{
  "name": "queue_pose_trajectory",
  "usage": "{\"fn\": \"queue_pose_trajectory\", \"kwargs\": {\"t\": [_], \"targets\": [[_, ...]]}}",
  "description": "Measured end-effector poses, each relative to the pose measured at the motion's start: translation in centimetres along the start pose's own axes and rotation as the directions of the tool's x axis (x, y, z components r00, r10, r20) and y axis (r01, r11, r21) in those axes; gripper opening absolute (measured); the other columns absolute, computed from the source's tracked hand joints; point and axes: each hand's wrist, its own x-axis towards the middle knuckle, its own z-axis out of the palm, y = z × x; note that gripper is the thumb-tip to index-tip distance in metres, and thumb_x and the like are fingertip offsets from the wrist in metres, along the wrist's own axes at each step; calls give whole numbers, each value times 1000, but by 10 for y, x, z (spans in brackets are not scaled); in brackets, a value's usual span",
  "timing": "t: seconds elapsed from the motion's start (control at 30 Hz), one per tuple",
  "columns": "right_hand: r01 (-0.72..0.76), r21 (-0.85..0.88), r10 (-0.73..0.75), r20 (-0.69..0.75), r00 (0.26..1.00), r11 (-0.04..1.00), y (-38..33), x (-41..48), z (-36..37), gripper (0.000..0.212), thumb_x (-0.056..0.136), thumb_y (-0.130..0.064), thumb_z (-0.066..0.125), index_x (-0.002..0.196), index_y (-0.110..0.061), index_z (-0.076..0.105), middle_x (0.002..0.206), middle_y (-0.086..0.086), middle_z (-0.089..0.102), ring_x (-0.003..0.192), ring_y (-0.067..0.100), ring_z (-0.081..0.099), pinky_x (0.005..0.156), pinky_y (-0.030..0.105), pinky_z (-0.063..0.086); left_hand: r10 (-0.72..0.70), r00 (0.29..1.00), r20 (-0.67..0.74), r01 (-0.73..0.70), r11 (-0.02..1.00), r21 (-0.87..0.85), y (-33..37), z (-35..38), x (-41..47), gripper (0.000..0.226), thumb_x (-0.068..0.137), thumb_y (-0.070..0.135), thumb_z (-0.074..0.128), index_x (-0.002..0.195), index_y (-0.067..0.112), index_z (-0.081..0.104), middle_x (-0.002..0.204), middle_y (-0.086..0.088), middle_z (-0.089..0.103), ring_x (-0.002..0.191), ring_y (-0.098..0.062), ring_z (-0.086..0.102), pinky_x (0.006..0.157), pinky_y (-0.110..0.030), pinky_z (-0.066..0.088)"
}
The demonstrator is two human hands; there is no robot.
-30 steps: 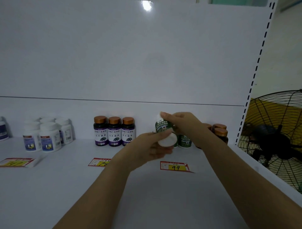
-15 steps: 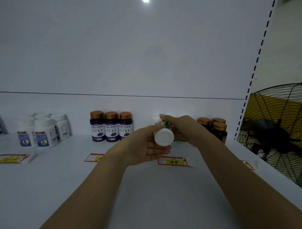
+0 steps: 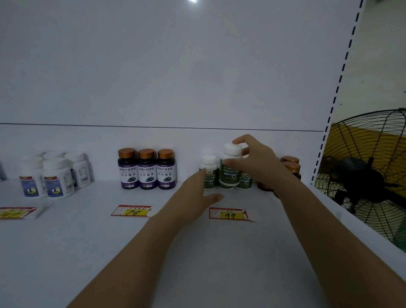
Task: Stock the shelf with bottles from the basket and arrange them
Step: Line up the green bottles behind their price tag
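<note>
Standing upright now, green bottle (image 3: 229, 170); left hand (image 3: 197, 197) off it

Black wire-caged fan (image 3: 371, 182) stands right of the unit, past the slotted upright (image 3: 336, 96). Yellow wall (image 3: 360, 140) behind fan. Ceiling-light glare (image 3: 193, 1) on back panel.

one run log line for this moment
right hand: grip on green-label bottle, upright among its group | left hand: open beside group | 99 tag in front

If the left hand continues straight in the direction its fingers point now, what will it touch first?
Most likely the leftmost green-label bottle: the left hand points toward the back of the shelf, its fingertips already near that bottle's label. Depth is unclear.
</note>
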Motion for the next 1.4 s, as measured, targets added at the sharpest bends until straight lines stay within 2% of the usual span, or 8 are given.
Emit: {"fn": "queue_pose_trajectory", "kwargs": {"t": [0.23,0.37,0.5,0.63,0.8,0.93,1.23,1.4], "targets": [[-132,-106,135,23,991,986,31,1,9,51,81,-24,73,120,-14,42,108,10,57,79,15,56,53,18,46,-172,974,146,98,907,410,-21,11,2,64,102,39,28,151,7,3,159,-9,1,147,-20,3,117,-31,6],[-157,-146,164,39,986,977,37,2,13,54,83,-29,71,124,-15,39,104,5,55,81,14,55,57,20,47,-237,952,196,104,847,521,-32,17,2,61,102,40,17,150,4,3,159,-14,0,147,-25,0,120,-36,5],[-161,-230,181,66,981,960,30,3,11,71,82,-38,70,138,-16,33,122,12,50,98,22,55,59,21,44,-242,951,191,100,828,553,-34,20,2,61,102,41,12,151,8,1,159,-10,-3,147,-23,-2,120,-39,2],[-16,-430,-19,-76,997,902,1,20,17,56,92,-38,57,140,-15,39,133,15,42,120,29,44,97,35,40,-243,950,198,96,828,553,-30,20,-1,61,101,43,10,151,10,-3,159,-6,-8,147,-20,-6,118,-38,-2],[164,-719,22,242,970,675,-30,54,48,46,98,-41,41,140,-21,39,138,11,41,127,31,38,106,43,26,-254,943,216,94,824,558,-29,18,0,62,101,45,9,151,12,-4,159,-6,-9,146,-21,-8,118,-38,-3],[231,-802,99,338,936,551,-34,65,64,39,101,-32,36,137,-17,39,135,14,40,122,33,42,110,46,18,-244,945,219,90,835,543,-31,18,0,62,101,45,9,151,11,-4,159,-6,-9,146,-21,-8,118,-38,-3],[212,-703,16,303,953,679,-39,62,58,35,99,-28,40,132,-22,49,130,10,49,122,26,43,103,37,24,-229,958,173,112,853,510,-29,14,-1,64,101,45,18,151,8,3,159,-9,1,147,-24,2,118,-39,5],[246,-428,-170,208,963,870,-59,47,21,33,90,-38,59,119,-24,50,117,8,60,103,25,55,87,35,46,-124,988,-88,138,977,165,-12,5,-3,69,89,46,55,145,15,27,147,-2,35,132,-18,37,101,-29,36]]}}
